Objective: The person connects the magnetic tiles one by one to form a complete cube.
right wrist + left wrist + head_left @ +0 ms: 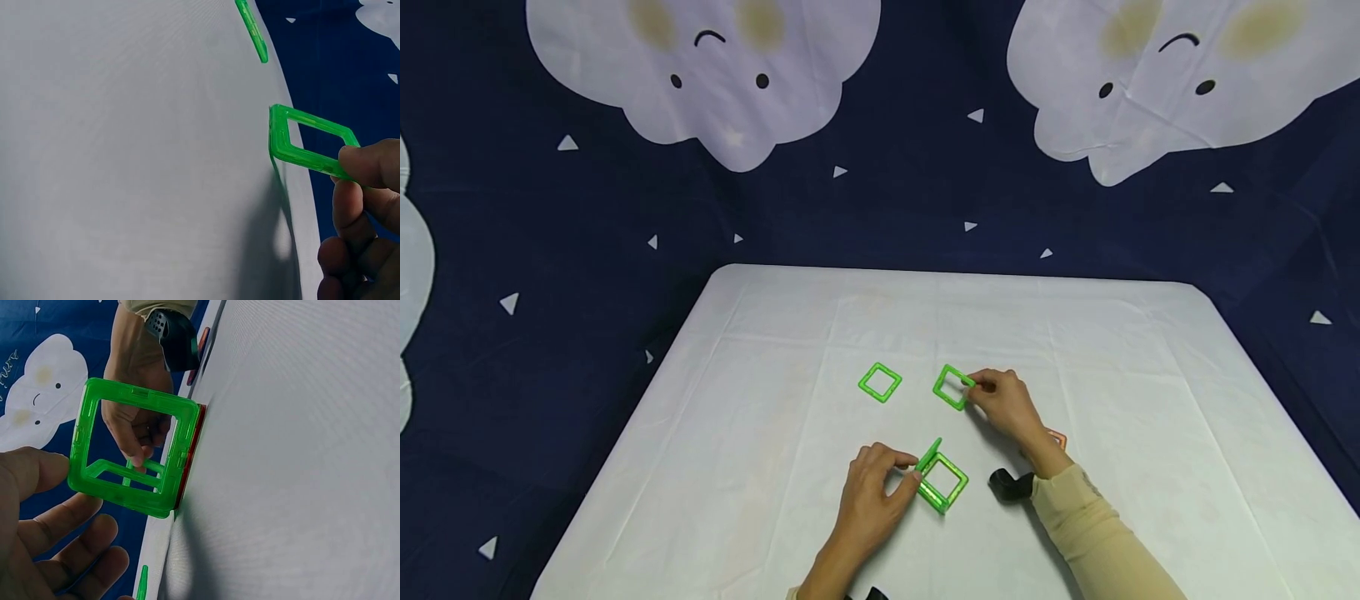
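Green square magnetic tiles joined at their edges form a small structure (943,502) on the white table, some panels standing upright. In the left wrist view a red strip (192,456) runs along its base. My left hand (872,500) holds the structure's left side between thumb and index finger; its other fingers (100,575) are loose. My right hand (1009,408) pinches another green square tile (306,159) by one corner, tilted and farther back. A separate green tile (865,386) lies flat to the left of it.
Partly hidden under the right forearm is an orange-red tile (1060,438). A black wrist-worn device (1009,487) sits at the right cuff. The white-covered table (760,350) meets a dark blue cloth (895,225) with cloud prints behind it.
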`<state>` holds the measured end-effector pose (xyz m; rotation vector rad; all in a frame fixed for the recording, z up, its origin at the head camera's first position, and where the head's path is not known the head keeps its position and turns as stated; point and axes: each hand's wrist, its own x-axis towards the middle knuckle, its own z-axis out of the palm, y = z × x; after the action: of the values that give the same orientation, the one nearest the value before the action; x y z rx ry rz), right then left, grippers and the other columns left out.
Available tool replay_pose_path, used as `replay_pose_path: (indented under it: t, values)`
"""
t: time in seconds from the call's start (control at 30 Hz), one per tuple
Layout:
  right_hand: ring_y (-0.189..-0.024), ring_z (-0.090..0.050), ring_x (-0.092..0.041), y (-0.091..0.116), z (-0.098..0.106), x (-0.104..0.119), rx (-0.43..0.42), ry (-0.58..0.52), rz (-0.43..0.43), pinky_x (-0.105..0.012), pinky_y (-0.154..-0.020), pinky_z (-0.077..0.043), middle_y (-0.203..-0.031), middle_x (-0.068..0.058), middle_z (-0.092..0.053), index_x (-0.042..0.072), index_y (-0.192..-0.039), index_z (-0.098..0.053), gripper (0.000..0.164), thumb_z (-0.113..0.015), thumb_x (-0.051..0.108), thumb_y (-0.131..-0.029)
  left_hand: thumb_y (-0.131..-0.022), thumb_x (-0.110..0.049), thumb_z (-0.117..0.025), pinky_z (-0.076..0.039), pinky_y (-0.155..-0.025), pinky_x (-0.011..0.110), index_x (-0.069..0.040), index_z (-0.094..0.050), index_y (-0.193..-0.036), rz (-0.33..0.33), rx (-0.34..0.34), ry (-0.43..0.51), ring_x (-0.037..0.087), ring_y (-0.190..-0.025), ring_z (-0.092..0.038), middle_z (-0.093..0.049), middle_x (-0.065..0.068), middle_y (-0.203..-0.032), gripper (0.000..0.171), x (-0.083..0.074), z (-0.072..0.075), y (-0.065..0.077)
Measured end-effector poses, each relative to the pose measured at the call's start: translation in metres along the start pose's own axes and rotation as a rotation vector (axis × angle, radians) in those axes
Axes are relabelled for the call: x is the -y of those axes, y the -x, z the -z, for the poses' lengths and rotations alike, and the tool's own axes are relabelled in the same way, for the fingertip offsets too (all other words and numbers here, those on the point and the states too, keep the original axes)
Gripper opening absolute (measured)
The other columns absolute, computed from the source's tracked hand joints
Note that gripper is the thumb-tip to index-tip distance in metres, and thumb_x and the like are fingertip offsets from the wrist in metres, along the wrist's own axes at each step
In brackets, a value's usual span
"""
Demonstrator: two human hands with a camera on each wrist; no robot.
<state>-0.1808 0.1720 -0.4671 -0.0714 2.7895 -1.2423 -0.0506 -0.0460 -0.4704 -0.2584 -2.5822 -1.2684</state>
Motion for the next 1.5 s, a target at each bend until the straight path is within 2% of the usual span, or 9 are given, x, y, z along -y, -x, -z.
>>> replay_pose_path:
  t: [0.33, 0.67, 0.77, 1.1, 1.33, 1.5]
  values:
    - [-0.077, -0.044, -0.018, 0.009, 0.008, 0.000, -0.051, 0.002, 0.063, -0.027, -0.062, -0.038, -0.086, -0.008, -0.065, 0.008, -0.104, -0.071, 0.023, -0.062, 0.020, -0.087, -0.080, -0.021, -0.071, -0.041, -0.081, 0.031, -0.018, -0.071, -0.091, 0.010, 0.007, -0.002, 0.006, -0.086, -0.049, -0.061, -0.006, -0.086, 0.011, 0.000, 0.000, 0.000]
    - [-0.082, -0.049, -0.018, 0.021, 0.014, 0.002, -0.164, -0.006, 0.167, -0.028, -0.068, -0.037, -0.087, -0.007, -0.067, 0.009, -0.101, -0.073, 0.020, -0.065, 0.021, -0.087, -0.080, -0.024, -0.072, -0.041, -0.083, 0.030, -0.019, -0.071, -0.092, 0.026, 0.010, 0.007, 0.005, -0.088, -0.049, -0.061, -0.008, -0.088, 0.013, -0.002, 0.000, 0.000]
    - [-0.082, -0.049, -0.019, 0.024, 0.015, 0.001, -0.199, -0.002, 0.183, -0.028, -0.069, -0.036, -0.087, -0.008, -0.068, 0.008, -0.100, -0.073, 0.019, -0.066, 0.020, -0.086, -0.079, -0.023, -0.072, -0.041, -0.083, 0.030, -0.019, -0.071, -0.093, 0.010, 0.001, 0.007, 0.005, -0.088, -0.050, -0.061, -0.008, -0.088, 0.014, -0.002, 0.000, 0.001]
    - [-0.082, -0.051, -0.017, 0.041, 0.018, 0.000, -0.257, -0.015, 0.164, -0.027, -0.069, -0.037, -0.085, -0.007, -0.069, 0.008, -0.096, -0.074, 0.017, -0.070, 0.017, -0.083, -0.078, -0.017, -0.072, -0.041, -0.083, 0.030, -0.019, -0.070, -0.100, -0.066, -0.014, 0.058, 0.015, -0.086, -0.055, -0.064, -0.006, -0.088, 0.022, -0.001, -0.001, 0.001]
    - [-0.079, -0.048, -0.010, 0.054, 0.018, -0.001, -0.300, -0.027, 0.146, -0.025, -0.068, -0.037, -0.082, -0.003, -0.066, 0.011, -0.093, -0.074, 0.014, -0.072, 0.016, -0.081, -0.078, -0.017, -0.072, -0.040, -0.082, 0.030, -0.019, -0.071, -0.101, -0.070, -0.003, 0.054, 0.015, -0.088, -0.055, -0.064, -0.007, -0.088, 0.023, -0.002, 0.000, 0.000]
    - [-0.078, -0.049, -0.014, 0.063, 0.018, -0.001, -0.307, -0.027, 0.142, -0.023, -0.066, -0.038, -0.080, -0.001, -0.065, 0.012, -0.092, -0.074, 0.012, -0.072, 0.016, -0.081, -0.079, -0.017, -0.072, -0.040, -0.083, 0.031, -0.019, -0.070, -0.101, -0.066, 0.008, 0.057, 0.015, -0.089, -0.055, -0.065, -0.006, -0.089, 0.023, -0.003, 0.000, 0.000]
